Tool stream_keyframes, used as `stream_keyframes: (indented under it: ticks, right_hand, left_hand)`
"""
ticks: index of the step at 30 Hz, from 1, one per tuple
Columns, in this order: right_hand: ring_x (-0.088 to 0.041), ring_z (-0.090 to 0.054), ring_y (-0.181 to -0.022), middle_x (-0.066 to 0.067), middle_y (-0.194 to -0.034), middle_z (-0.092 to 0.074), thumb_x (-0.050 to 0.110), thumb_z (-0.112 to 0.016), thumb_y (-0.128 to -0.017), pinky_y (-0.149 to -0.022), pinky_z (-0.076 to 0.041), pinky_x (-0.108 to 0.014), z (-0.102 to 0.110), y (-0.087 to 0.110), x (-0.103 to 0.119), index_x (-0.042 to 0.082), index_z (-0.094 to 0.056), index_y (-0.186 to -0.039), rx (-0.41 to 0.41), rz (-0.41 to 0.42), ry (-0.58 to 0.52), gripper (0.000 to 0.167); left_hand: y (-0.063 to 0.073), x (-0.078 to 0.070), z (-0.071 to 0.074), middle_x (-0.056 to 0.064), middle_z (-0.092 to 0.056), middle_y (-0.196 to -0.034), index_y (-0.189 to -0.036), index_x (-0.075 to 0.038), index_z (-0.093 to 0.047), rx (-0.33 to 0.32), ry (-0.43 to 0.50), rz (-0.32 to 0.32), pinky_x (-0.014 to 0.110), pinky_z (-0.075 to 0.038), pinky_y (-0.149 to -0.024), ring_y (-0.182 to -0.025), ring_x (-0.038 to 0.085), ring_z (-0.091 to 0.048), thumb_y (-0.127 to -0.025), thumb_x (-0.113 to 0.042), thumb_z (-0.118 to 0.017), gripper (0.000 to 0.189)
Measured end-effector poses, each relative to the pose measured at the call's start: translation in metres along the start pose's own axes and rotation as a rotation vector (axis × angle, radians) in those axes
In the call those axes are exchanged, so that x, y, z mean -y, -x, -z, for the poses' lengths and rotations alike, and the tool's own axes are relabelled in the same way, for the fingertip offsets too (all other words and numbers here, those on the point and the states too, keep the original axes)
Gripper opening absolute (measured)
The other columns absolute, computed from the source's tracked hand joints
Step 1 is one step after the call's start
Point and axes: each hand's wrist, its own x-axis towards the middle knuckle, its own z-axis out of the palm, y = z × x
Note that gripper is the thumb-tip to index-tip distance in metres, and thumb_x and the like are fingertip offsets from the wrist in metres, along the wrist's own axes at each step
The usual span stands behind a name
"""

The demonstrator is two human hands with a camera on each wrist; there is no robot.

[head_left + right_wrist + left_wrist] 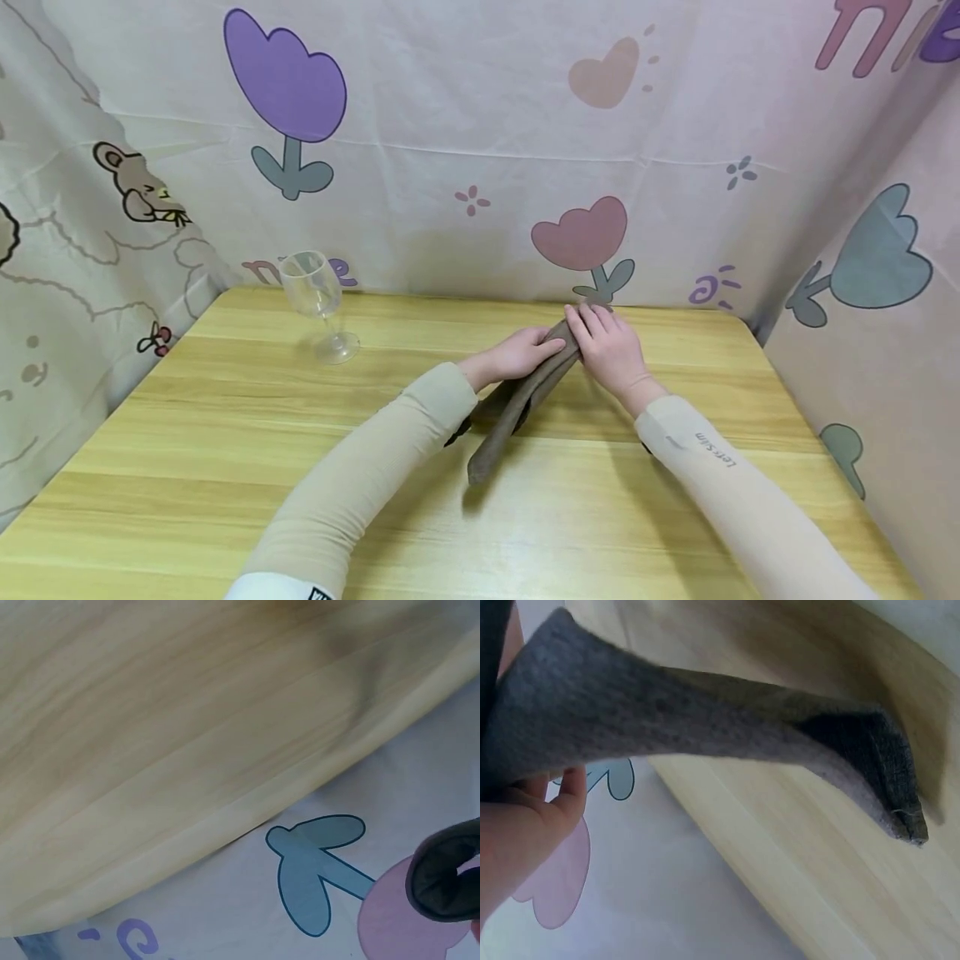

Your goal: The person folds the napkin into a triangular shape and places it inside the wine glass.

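A grey-brown cloth (516, 410) hangs folded between both hands over the table, its lower end pointing toward the person. My left hand (519, 353) grips its left edge, thumb on top of the cloth. Curled over its upper end is my right hand (611, 346). In the left wrist view the cloth (652, 712) stretches out in a long fold, its far end bent and darker inside; part of the hand (532, 825) shows beneath it. At the right wrist view's edge, a rolled dark end of cloth (435, 889) appears, with the holding fingers mostly outside the picture.
A clear stemmed glass (311, 292) stands upright at the table's back left, away from both hands. The wooden table (225, 467) ends at a printed curtain (435, 100), which also runs along the left and right sides.
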Motion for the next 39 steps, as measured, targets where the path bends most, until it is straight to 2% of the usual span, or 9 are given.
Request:
stream_keyframes:
  ticks: [6, 12, 17, 21, 25, 28, 33, 36, 39]
  right_hand:
    - [-0.034, -0.063, -0.090, -0.019, -0.103, -0.067, 0.019, -0.075, -0.059, -0.070, -0.053, -0.042, -0.001, 0.004, 0.004, -0.002, -0.060, -0.117, 0.053, 0.020, 0.042, 0.064]
    - [-0.034, -0.063, -0.091, -0.019, -0.106, -0.067, 0.009, -0.052, -0.082, -0.071, -0.054, -0.040, -0.004, 0.001, 0.006, -0.004, -0.061, -0.115, 0.043, 0.013, 0.082, 0.037]
    - [-0.033, -0.063, -0.086, -0.018, -0.099, -0.068, 0.005, -0.049, -0.084, -0.068, -0.054, -0.041, -0.002, 0.000, 0.007, -0.005, -0.063, -0.106, 0.084, -0.012, 0.063, 0.028]
    - [-0.032, -0.064, -0.086, -0.018, -0.101, -0.067, -0.001, -0.061, -0.075, -0.065, -0.054, -0.040, 0.004, 0.002, 0.008, -0.006, -0.062, -0.108, 0.230, -0.115, 0.007, 0.034]
    - [-0.033, -0.064, -0.089, -0.019, -0.104, -0.067, 0.000, -0.072, -0.069, -0.067, -0.054, -0.042, 0.009, 0.001, 0.007, -0.006, -0.058, -0.115, 0.407, -0.316, -0.086, 0.048]
    - [-0.036, -0.065, -0.088, -0.022, -0.102, -0.067, 0.006, -0.074, -0.072, -0.068, -0.053, -0.046, 0.014, -0.002, 0.004, -0.004, -0.057, -0.117, 0.517, -0.469, -0.141, 0.049]
    - [-0.042, -0.064, -0.085, -0.028, -0.097, -0.066, 0.011, -0.066, -0.082, -0.069, -0.050, -0.052, 0.018, -0.005, -0.003, -0.003, -0.056, -0.115, 0.630, -0.671, -0.249, 0.037]
    - [-0.045, -0.063, -0.085, -0.030, -0.095, -0.065, 0.013, -0.060, -0.087, -0.069, -0.049, -0.054, 0.019, -0.006, -0.006, -0.003, -0.057, -0.110, 0.628, -0.780, -0.331, 0.029]
    - [-0.043, -0.063, -0.083, -0.030, -0.093, -0.065, 0.016, -0.055, -0.091, -0.070, -0.048, -0.052, 0.018, -0.006, -0.007, -0.005, -0.056, -0.107, 0.613, -0.869, -0.418, 0.026]
  left_hand:
    - [-0.001, 0.003, -0.002, 0.007, -0.059, -0.085, -0.108, -0.001, -0.058, -0.013, -0.016, -0.001, 0.020, -0.045, -0.065, -0.070, 0.011, -0.053, -0.101, -0.023, -0.039, 0.030]
    - [0.000, 0.003, -0.001, 0.013, -0.059, -0.101, -0.114, 0.002, -0.052, -0.042, -0.109, -0.019, 0.023, -0.045, -0.075, -0.083, 0.014, -0.053, -0.101, -0.021, -0.040, 0.030]
    - [0.002, 0.004, 0.005, 0.016, -0.062, -0.102, -0.108, 0.001, -0.050, -0.065, -0.187, 0.005, 0.024, -0.045, -0.073, -0.085, 0.016, -0.055, -0.099, -0.023, -0.045, 0.027]
    - [0.004, 0.010, 0.013, 0.012, -0.065, -0.105, -0.109, -0.003, -0.057, -0.062, -0.188, -0.021, 0.024, -0.047, -0.078, -0.090, 0.017, -0.059, -0.098, -0.024, -0.046, 0.026]
    - [0.014, 0.023, 0.028, 0.011, -0.066, -0.102, -0.110, -0.003, -0.060, -0.116, -0.188, -0.017, 0.030, -0.048, -0.084, -0.094, 0.022, -0.061, -0.099, -0.023, -0.045, 0.028]
    - [0.026, 0.040, 0.043, 0.012, -0.067, -0.104, -0.115, -0.002, -0.060, -0.262, -0.218, 0.058, 0.035, -0.048, -0.088, -0.098, 0.025, -0.062, -0.099, -0.022, -0.045, 0.030]
    - [0.051, 0.072, 0.073, 0.012, -0.062, -0.119, -0.123, -0.007, -0.055, -0.578, -0.223, 0.336, 0.042, -0.046, -0.092, -0.107, 0.029, -0.059, -0.096, -0.026, -0.043, 0.036]
    - [0.071, 0.087, 0.093, 0.016, -0.058, -0.124, -0.125, -0.004, -0.051, -0.602, -0.213, 0.481, 0.045, -0.042, -0.097, -0.111, 0.032, -0.056, -0.094, -0.027, -0.041, 0.040]
    - [0.093, 0.098, 0.111, 0.019, -0.059, -0.114, -0.111, 0.000, -0.056, -0.532, -0.253, 0.555, 0.045, -0.044, -0.091, -0.101, 0.032, -0.057, -0.094, -0.028, -0.039, 0.037]
